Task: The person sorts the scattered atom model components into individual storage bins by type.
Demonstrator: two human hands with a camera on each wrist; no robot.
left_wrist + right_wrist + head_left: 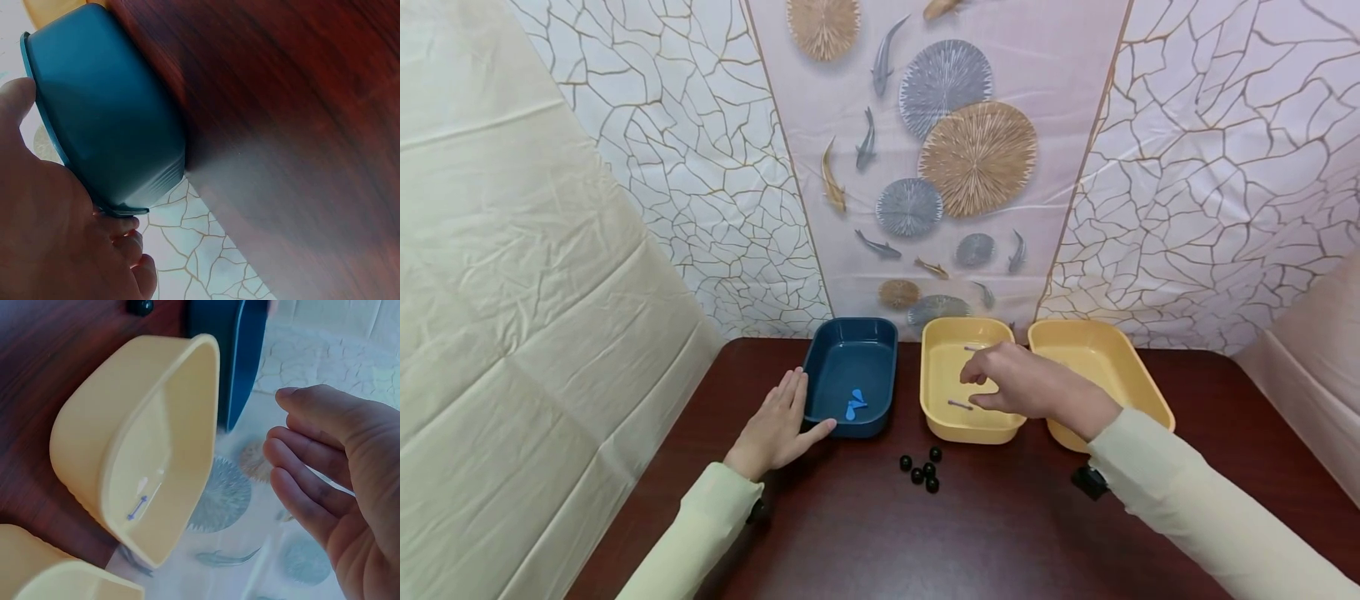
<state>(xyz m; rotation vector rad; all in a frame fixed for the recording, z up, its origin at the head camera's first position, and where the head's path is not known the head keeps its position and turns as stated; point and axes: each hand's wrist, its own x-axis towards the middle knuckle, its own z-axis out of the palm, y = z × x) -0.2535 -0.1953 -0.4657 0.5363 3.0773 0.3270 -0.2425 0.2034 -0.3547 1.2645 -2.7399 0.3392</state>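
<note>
My left hand (772, 432) rests against the near left corner of a dark blue tray (887, 379), fingers extended along its side and thumb over the near rim. In the left wrist view the thumb touches the rim of the blue tray (106, 106). Several small bright blue drop-shaped pieces (852, 408) lie inside it. My right hand (1018, 383) hovers over the middle yellow tray (930, 379), its fingers loosely bent. Nothing shows between the fingers of the right hand (350, 469) in the right wrist view. Small purple double-ended sticks (960, 405) lie in the middle tray.
Several round black beads (928, 470) lie on the dark wooden table (865, 542) in front of the trays. A second yellow tray (1138, 400) stands at the right, partly behind my right forearm. A patterned cloth (910, 275) hangs behind the table.
</note>
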